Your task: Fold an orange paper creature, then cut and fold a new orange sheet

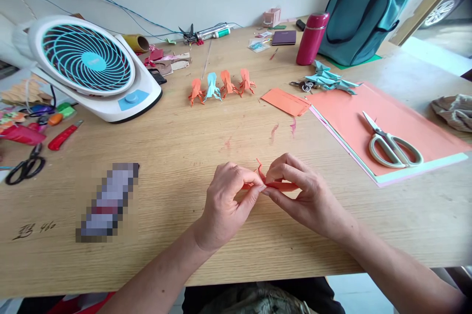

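Between my hands is a folded piece of orange paper (283, 186), with a thin bent strip sticking up from its middle. My left hand (228, 196) pinches its left part between thumb and fingers. From the other side my right hand (302, 191) grips it, the two thumbs almost touching. Fingers cover much of the folds. Beyond the hands stands a row of folded paper figures, several orange (229, 82) and one light blue (212, 86), upright on thin legs.
Orange paper rectangles (283, 102) lie beside a stack of coloured sheets (339, 117) with scissors (394, 146) on top. Behind are blue folded papers (328, 78), a red flask (312, 38) and a teal bag (357, 23). To the left stand a fan (92, 63) and a blurred flat object (108, 201).
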`<state>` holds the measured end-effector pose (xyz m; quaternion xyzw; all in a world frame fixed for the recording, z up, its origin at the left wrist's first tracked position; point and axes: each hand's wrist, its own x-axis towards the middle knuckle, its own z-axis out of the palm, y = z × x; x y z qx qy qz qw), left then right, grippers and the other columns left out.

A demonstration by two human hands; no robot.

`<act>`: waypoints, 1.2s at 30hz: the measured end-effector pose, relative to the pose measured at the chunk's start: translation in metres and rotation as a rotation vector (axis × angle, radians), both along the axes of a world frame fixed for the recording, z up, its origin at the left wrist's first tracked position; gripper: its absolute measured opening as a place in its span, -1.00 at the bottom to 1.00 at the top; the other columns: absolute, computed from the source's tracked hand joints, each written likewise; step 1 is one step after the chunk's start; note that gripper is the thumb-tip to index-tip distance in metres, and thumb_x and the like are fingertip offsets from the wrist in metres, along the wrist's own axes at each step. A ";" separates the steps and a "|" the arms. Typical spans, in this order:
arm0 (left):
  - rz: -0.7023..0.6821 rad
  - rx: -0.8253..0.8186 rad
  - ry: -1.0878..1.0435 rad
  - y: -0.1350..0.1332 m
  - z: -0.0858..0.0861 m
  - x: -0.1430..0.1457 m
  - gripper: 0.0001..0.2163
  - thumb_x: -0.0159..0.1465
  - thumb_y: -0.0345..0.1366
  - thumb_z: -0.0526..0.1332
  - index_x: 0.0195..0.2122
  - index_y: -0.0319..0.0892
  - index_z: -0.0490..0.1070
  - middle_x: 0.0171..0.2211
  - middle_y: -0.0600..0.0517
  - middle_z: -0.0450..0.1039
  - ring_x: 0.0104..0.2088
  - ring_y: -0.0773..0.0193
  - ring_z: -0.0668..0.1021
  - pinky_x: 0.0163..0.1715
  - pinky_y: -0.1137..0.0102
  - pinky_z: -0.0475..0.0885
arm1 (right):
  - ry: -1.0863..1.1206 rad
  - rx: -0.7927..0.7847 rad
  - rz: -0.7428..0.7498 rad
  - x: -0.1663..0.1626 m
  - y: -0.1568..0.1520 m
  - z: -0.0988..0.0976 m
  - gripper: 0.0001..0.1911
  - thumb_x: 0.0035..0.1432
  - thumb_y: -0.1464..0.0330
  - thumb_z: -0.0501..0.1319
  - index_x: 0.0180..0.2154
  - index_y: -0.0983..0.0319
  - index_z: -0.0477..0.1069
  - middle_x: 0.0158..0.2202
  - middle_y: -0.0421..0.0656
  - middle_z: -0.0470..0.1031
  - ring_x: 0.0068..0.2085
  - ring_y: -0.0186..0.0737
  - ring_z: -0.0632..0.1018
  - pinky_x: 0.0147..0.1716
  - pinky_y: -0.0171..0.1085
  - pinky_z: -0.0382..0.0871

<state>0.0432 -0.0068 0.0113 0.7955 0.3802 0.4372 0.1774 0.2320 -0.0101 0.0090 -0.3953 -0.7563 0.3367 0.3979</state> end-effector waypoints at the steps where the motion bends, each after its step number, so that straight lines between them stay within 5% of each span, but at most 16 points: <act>1: -0.002 0.008 -0.003 0.000 0.000 0.000 -0.91 0.26 -0.45 0.24 -0.31 -0.12 0.39 -0.40 0.07 0.47 -0.33 0.29 0.47 -0.25 0.32 0.40 | -0.004 0.005 0.003 0.000 0.000 0.000 -0.97 0.24 0.42 0.20 -0.26 0.17 0.39 -0.24 -0.15 0.37 -0.24 -0.28 0.47 -0.27 -0.28 0.49; 6: 0.017 -0.073 -0.080 -0.002 -0.002 0.002 -0.95 0.28 -0.42 0.22 -0.31 -0.13 0.38 -0.38 0.05 0.47 -0.30 0.29 0.51 -0.30 0.38 0.43 | -0.061 0.015 0.019 0.001 0.002 0.000 -0.96 0.26 0.38 0.20 -0.22 0.18 0.38 -0.22 -0.13 0.46 -0.20 -0.21 0.50 -0.19 -0.20 0.42; 13: -0.001 -0.237 -0.188 -0.002 -0.004 0.005 -0.98 0.31 -0.40 0.20 -0.27 -0.15 0.39 -0.32 0.03 0.48 -0.27 0.31 0.54 -0.29 0.43 0.46 | 0.058 -0.171 0.072 0.001 0.001 0.000 -0.96 0.26 0.36 0.19 -0.23 0.18 0.38 -0.30 -0.21 0.51 -0.31 -0.31 0.52 -0.29 -0.33 0.40; 24: -0.013 0.129 0.131 0.004 0.002 -0.006 -0.83 0.26 -0.45 0.24 -0.16 -0.07 0.48 -0.30 0.05 0.57 -0.28 0.26 0.51 -0.17 0.26 0.40 | 0.219 -0.317 0.077 0.003 0.005 -0.004 -0.89 0.28 0.30 0.18 -0.25 0.21 0.40 -0.34 -0.20 0.51 -0.30 -0.31 0.52 -0.30 -0.35 0.41; 36: 0.006 0.187 0.247 0.004 0.002 -0.009 -0.83 0.22 -0.43 0.29 -0.18 -0.08 0.49 -0.34 0.05 0.55 -0.31 0.23 0.47 -0.17 0.23 0.35 | 0.171 -0.282 0.079 0.005 0.008 -0.005 -0.89 0.26 0.30 0.21 -0.26 0.20 0.44 -0.27 -0.18 0.49 -0.24 -0.29 0.50 -0.22 -0.30 0.39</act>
